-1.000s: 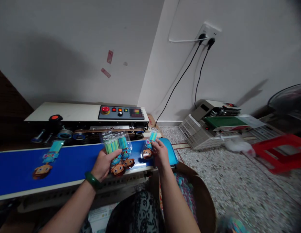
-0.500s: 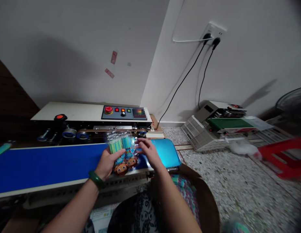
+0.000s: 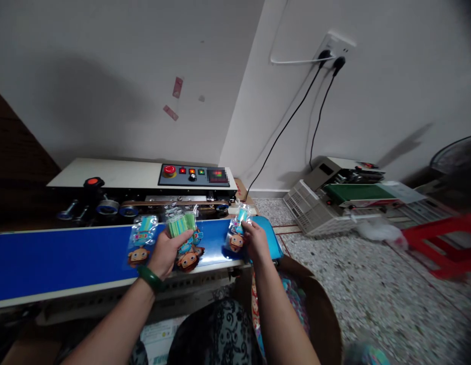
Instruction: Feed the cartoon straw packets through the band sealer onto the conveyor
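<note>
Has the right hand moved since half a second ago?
Yes, the right hand has moved rightward, farther from the round red button.

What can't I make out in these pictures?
All in the head view:
Display: pixelated, so its reading is lost.
Packets held by the left hand: they overlap and the hand covers part of them, so I can't count them.
Box: the right arm hides some of its contents.
Belt: its left end is cut off by the picture's left edge.
Colourful thing at bottom right: blurred and cut off by the bottom edge.
</note>
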Demonstrator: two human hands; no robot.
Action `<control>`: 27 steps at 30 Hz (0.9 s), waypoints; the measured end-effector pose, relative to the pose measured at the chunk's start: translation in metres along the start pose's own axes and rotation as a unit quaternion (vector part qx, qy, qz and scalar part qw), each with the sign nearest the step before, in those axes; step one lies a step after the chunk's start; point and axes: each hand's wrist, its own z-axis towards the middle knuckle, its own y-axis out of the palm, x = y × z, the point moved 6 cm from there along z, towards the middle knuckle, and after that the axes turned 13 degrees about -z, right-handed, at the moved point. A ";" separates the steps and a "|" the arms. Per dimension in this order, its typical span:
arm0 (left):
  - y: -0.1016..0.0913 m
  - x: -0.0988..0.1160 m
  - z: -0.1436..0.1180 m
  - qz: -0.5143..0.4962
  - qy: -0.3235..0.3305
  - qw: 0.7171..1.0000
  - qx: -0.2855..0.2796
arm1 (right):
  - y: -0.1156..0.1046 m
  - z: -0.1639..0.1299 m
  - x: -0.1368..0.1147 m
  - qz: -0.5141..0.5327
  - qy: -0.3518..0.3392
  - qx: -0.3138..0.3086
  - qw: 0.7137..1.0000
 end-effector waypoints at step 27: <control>0.001 -0.001 -0.001 0.059 -0.017 0.998 0.002 | -0.008 0.007 0.006 -0.089 0.050 0.014 0.995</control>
